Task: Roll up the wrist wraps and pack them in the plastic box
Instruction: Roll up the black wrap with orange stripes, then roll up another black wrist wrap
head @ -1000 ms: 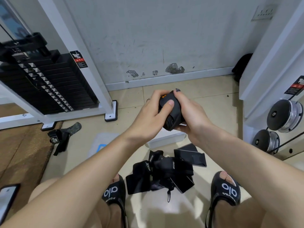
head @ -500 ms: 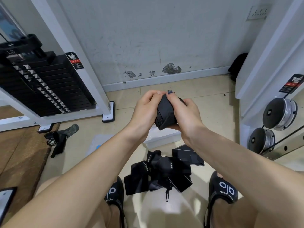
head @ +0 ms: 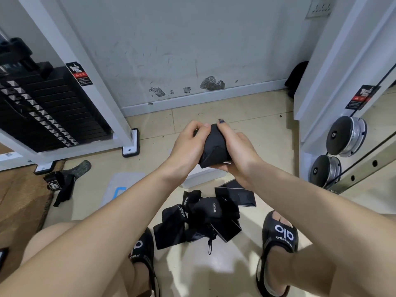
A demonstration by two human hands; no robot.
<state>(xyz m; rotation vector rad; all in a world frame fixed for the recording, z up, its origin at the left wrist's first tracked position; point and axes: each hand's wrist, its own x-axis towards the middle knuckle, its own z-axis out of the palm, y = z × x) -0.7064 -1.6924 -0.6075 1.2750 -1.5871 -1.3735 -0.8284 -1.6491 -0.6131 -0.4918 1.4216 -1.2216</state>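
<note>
Holding a black rolled wrist wrap point(head: 213, 146) up over the floor, both hands are pressed together around it: the left hand point(head: 188, 146) has fingers curled over the top left edge, and the right hand point(head: 237, 153) cups it from the right and underneath, thumb tip on the top edge. So both are clamped on the same wrap.

Using that wrap as the landmark: directly below it, mostly hidden by the hands and wrists, sits the clear plastic box point(head: 203, 177), only its near wall showing. Left of the box lies its see-through lid point(head: 122, 185) with a blue patch, partly covered by the left forearm. Further below the wrap, between two black slides, there's a messy pile of loose wraps point(head: 205, 217) still unrolled on the tile.

Way off to the left of the wrap, a separate black strap with a camo tail point(head: 64, 181) lies by the edge of a brown mat. Above that is a black weight stack point(head: 47, 112) in a white frame. Off to the right, two chrome pulley wheels point(head: 342, 136) on another white frame.
</note>
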